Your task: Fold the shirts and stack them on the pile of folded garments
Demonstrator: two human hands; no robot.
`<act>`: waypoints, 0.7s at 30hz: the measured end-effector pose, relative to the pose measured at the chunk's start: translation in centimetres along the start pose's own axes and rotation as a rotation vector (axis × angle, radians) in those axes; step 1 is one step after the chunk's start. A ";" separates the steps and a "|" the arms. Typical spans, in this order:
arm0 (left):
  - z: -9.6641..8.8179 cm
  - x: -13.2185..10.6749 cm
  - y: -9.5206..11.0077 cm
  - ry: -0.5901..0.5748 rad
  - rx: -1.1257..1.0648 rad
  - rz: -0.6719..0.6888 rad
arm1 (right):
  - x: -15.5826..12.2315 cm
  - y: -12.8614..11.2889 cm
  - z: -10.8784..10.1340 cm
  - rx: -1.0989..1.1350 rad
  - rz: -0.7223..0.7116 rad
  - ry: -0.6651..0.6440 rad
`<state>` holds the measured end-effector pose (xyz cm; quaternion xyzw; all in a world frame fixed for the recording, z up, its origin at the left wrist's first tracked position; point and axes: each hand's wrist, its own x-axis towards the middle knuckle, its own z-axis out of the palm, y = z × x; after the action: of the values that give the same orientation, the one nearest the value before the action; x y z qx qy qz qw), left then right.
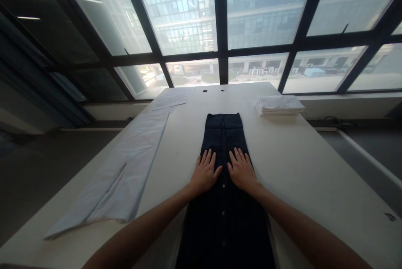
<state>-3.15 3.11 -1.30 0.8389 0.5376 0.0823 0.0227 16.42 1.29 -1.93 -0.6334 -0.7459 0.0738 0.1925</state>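
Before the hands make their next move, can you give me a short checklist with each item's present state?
1. Left hand flat on the dark garment: ok.
2. Right hand flat on it, across the button line from the other: ok.
3. Dark garment's far end lying on the white table: ok.
4. Folded white stack apart from the dark garment: ok.
5. White garment on the left apart from it too: ok.
6. Dark garment's near end straight: cannot tell, it runs out of the picture.

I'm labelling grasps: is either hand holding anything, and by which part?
Nothing is held: the left hand and right hand lie flat on the dark garment.
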 end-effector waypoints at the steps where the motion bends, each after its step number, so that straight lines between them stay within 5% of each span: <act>1: 0.0 0.8 -0.3 0.003 0.001 -0.006 | 0.9 0.2 0.0 -0.006 -0.002 -0.007; 13: -0.1 10.5 -3.5 0.037 -0.069 -0.092 | 11.9 2.0 -0.2 -0.012 -0.050 0.003; 17: -1.0 11.1 -3.4 0.148 -0.104 -0.093 | 11.7 1.0 -1.2 -0.001 -0.068 0.209; 21: -1.6 9.3 -2.5 0.330 -0.167 -0.083 | 8.9 -0.2 -1.5 0.002 -0.051 0.248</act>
<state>-1.86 12.51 1.02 0.7862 0.5595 0.2623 0.0073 15.65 9.72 1.22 -0.6182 -0.7322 -0.0092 0.2856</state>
